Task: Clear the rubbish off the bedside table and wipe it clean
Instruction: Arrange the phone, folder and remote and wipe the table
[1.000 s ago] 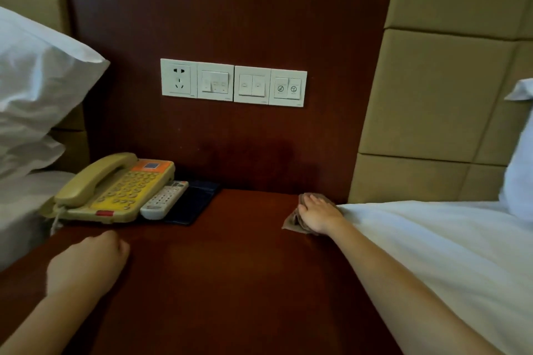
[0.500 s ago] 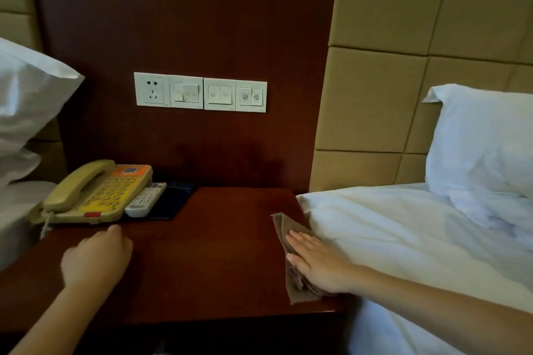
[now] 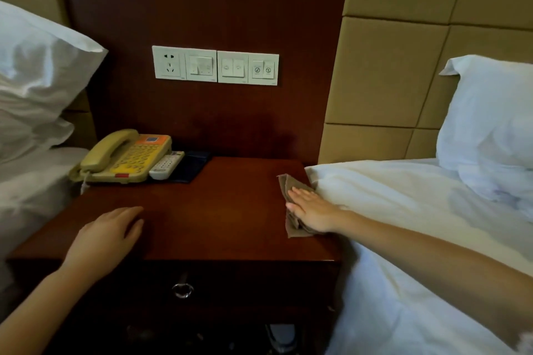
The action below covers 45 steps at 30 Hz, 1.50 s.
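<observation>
Currently, the cloth (image 3: 291, 183) is being pressed flat against the table (image 3: 216, 216) by the right hand (image 3: 313, 210). Its fingers (image 3: 300, 196) are being held straight and close together on top of the fabric, so nothing is being gripped or pinched. The cloth, brown and folded, is lying at the right edge of the tabletop, just beside the white bedding (image 3: 403, 210) of the right bed. Its far corner is showing beyond the fingertips and its near end beneath the heel of the hand. The left hand (image 3: 106, 236) is being rested on the front left part of the tabletop, well apart from the cloth, with its fingers (image 3: 135, 219) loosely curled downward and nothing being held. At the back left corner a yellow phone (image 3: 127, 157) is being carried by the table, with the handset seated in its cradle. A white remote (image 3: 167, 164) is lying against the phone's right side, and a dark pad (image 3: 194, 167) is lying just beside the remote; whether the two are overlapping cannot be told. A white switch panel (image 3: 215, 65) is being carried by the dark wood wall above the table. A metal knob (image 3: 182, 290) is showing on the drawer front below the table's front edge. A white pillow (image 3: 487, 112) is being propped against the padded headboard at the right.
</observation>
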### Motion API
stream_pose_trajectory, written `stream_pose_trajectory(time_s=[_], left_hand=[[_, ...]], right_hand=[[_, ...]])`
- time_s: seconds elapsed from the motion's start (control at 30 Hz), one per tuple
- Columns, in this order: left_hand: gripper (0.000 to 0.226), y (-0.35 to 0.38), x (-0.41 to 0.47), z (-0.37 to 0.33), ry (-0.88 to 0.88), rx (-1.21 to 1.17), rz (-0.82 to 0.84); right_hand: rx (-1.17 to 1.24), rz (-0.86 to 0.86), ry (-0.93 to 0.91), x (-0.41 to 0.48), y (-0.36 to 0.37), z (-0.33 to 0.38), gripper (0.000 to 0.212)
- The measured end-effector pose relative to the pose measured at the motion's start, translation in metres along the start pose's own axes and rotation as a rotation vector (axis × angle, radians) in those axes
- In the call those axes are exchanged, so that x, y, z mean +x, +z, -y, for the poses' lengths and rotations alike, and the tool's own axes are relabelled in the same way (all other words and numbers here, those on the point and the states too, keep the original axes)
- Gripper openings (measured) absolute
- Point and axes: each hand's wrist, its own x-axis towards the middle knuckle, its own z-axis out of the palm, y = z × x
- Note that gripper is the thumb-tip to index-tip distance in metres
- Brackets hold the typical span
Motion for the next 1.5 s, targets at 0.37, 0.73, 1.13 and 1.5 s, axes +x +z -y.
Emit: stream_pose_trajectory(time_s=[0.37, 0.73, 1.13, 1.5], left_hand=[[0.037, 0.007, -0.019, -0.004, -0.006, 0.028, -0.008], [0.033, 0.001, -0.014, -0.018, -0.046, -0.018, -0.017], [0.055, 0.004, -0.022, -0.14, 0.23, -0.016, 0.224], [0.06, 0.053, 0.015, -0.193, 0.302, 0.002, 0.505]], right_hand=[[-0.133, -0.028, -0.213, -0.087, 0.028, 0.015, 0.072], [-0.138, -0.056, -0.318, -0.063, 0.032, 0.056, 0.092], [0.6, -0.211, -0.244, 0.009, -0.027, 0.126, 0.036], [0.511, -0.295, -0.226, 0.065, -0.009, 0.131, 0.023]])
